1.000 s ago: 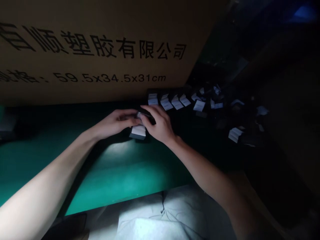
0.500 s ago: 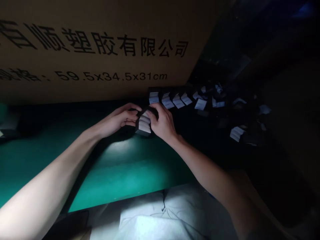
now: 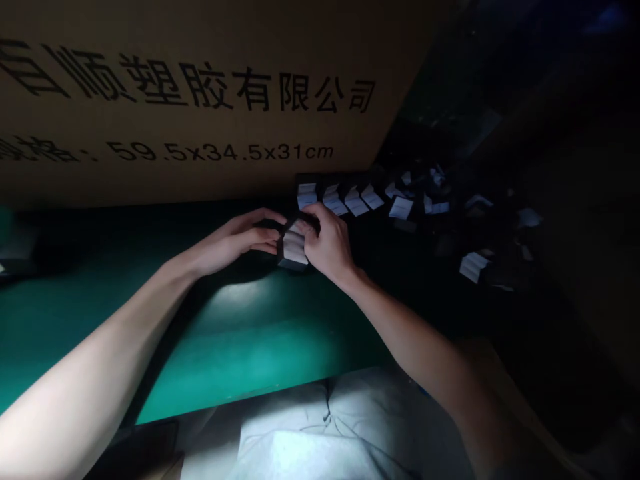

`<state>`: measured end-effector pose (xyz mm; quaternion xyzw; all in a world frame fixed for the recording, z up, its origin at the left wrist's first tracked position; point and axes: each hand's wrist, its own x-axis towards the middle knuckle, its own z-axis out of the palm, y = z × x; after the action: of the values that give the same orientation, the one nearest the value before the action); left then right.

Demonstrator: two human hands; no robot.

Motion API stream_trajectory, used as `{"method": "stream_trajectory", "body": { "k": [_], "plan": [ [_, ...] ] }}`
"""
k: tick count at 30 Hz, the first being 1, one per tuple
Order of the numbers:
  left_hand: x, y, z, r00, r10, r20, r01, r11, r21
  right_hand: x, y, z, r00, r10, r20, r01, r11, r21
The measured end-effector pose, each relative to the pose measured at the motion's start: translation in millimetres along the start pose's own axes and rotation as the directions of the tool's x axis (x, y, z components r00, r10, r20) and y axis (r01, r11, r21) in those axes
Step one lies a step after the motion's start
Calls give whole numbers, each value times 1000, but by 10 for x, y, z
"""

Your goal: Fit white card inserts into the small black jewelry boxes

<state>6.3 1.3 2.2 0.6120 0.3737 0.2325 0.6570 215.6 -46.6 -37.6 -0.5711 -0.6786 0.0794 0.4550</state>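
A small dark block with a folded white paper label (image 3: pixel 293 247) sits between my two hands on the green table top (image 3: pixel 240 340). My right hand (image 3: pixel 327 247) is curled round its right side, fingers pinching the top. From the left, my left hand (image 3: pixel 235 240) reaches in, its fingertips closed against the block's left edge. Behind my hands a row of similar dark pieces with white folded labels (image 3: pixel 345 199) runs along the foot of a large cardboard box (image 3: pixel 200 100).
The cardboard box with printed characters and "59.5x34.5x31cm" fills the back left. More white-labelled pieces (image 3: pixel 473 265) lie scattered in the dark area to the right. Pale cloth (image 3: pixel 310 433) covers my lap at the table's near edge.
The block has been turned up and raised slightly between my hands, shifting a little right. My right hand's fingers have curled more tightly over its top.
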Motion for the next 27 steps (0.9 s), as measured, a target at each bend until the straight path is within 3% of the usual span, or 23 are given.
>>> {"method": "stream_trajectory", "body": {
  "k": [14,22,25,27],
  "plan": [
    [3,-25,-10,999,23,-45,-16,990,142,-24,52,38,993,-110,-48,113,991,66],
    [19,-25,75,990,96,-105,-69,970,233,-5,42,10,985,-165,-47,170,977,128],
    [-27,62,159,955,232,-187,-137,899,415,-10,27,-1,982,-185,-46,190,969,157],
    [-150,202,287,863,449,-231,-229,756,614,-17,20,-3,981,-185,-59,192,968,159]
  ]
}}
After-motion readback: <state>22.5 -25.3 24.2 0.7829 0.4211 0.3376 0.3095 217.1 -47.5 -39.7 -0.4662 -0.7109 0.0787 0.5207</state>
